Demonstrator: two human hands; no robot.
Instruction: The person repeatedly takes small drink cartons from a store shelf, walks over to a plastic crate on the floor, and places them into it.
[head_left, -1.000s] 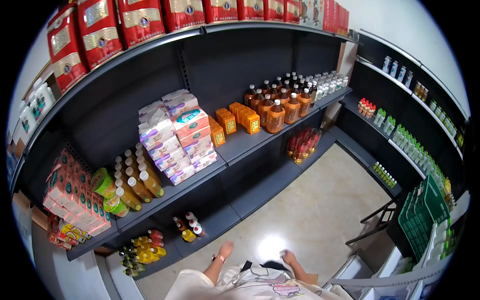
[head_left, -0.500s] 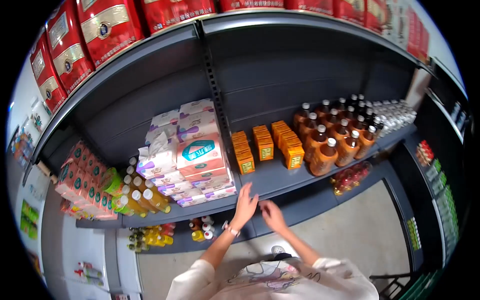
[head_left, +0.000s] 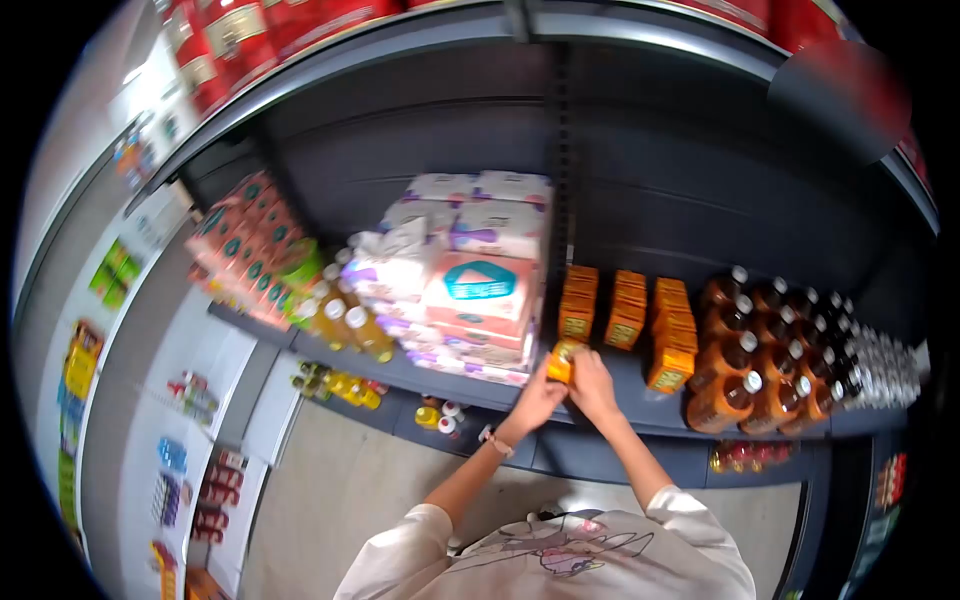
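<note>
A small yellow-orange box [head_left: 563, 358] is between my two hands at the shelf's front edge, just ahead of the leftmost row of orange boxes [head_left: 577, 303]. My left hand [head_left: 541, 397], with a band at the wrist, grips it from the left and below. My right hand [head_left: 592, 383] closes on its right side, and its fingers hide part of the box. To the right of my hands are two more rows, the middle orange boxes [head_left: 626, 310] and the right orange boxes [head_left: 672, 335].
Packs of tissues [head_left: 480, 290] are stacked left of my hands, beside yellow drink bottles [head_left: 368, 335]. Brown bottles [head_left: 722, 400] and silver-topped bottles [head_left: 880, 365] fill the right end. A higher shelf edge [head_left: 420, 62] with red packages overhangs. Several bottles [head_left: 430, 415] stand on the lower shelf.
My hands came from apart and holding nothing to together on a small yellow-orange box at the leftmost row. The view has swung left, so the shelf goods appear farther right.
</note>
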